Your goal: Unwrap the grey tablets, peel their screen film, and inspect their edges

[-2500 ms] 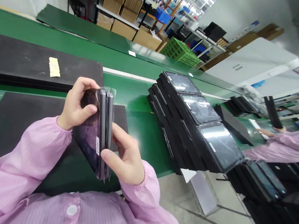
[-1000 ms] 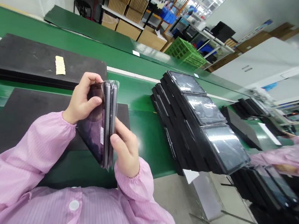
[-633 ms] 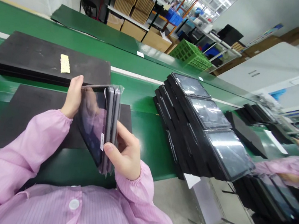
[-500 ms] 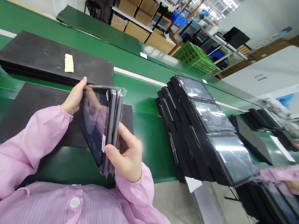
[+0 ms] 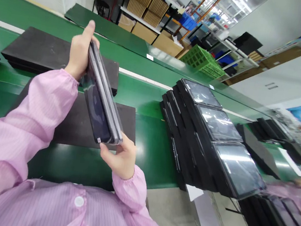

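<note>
Two tablets [image 5: 104,98], pressed together and tilted, are between my hands above the green bench. My left hand [image 5: 80,53] grips their upper end, thumb pointing up. At the lower end my right hand [image 5: 121,158] pinches the corner between thumb and fingers. A dark, glossy screen faces left, and the grey edges of both tablets face up and right. A small white label sits at the lower screen corner. Beneath them lies a black foam sheet [image 5: 129,119], partly covered by my left sleeve.
Black foam slabs [image 5: 43,50] are stacked behind my left arm. To the right rises a stack of black foam trays [image 5: 184,133] with tablets [image 5: 217,123] on top. A co-worker's pink sleeve [image 5: 283,191] shows at far right. A green crate [image 5: 203,62] stands beyond the bench.
The tablets have turned, so their long edges now slant from upper left to lower right. My left hand has risen; my right hand has shifted to the lower corner.
</note>
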A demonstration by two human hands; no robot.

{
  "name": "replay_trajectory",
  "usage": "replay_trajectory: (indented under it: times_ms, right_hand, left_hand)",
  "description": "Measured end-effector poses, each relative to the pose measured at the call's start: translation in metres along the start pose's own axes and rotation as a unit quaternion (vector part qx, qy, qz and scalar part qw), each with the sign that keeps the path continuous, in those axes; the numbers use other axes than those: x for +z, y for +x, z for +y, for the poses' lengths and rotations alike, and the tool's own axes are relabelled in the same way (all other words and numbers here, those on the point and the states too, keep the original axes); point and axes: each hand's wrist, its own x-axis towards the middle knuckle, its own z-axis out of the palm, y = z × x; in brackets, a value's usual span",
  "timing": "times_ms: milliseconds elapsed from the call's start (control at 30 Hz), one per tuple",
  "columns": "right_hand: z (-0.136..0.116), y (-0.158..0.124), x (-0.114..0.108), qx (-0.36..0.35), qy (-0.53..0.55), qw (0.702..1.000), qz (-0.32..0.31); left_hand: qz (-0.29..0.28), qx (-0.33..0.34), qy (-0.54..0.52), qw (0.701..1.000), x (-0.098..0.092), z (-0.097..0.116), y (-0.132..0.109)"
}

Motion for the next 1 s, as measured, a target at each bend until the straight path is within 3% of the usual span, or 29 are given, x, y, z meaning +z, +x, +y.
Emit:
replay_trajectory:
  times_ms: [100,300,500,667,1000]
  right_hand:
    - [0.016,0.006,0.005,0.001,-0.007,1.000,0.008]
    - [0.026,0.008,-0.004,0.022,0.113,0.992,-0.045]
    - [0.015,0.014,0.004,0.119,0.151,0.981,0.013]
    - [0.012,0.019,0.010,0.111,0.163,0.980,0.026]
    - [0.010,0.023,0.014,0.137,0.199,0.968,0.065]
  left_hand:
    - [-0.008,-0.010,0.016,1.000,0.005,0.011,0.011]
    - [-0.043,0.011,-0.018,0.999,0.023,0.012,-0.007]
    - [0.026,-0.057,-0.016,0.998,0.032,0.012,-0.009]
    - [0.047,-0.086,-0.008,0.995,0.037,0.024,-0.011]
    - [0.046,-0.086,-0.036,0.995,0.039,0.024,-0.010]
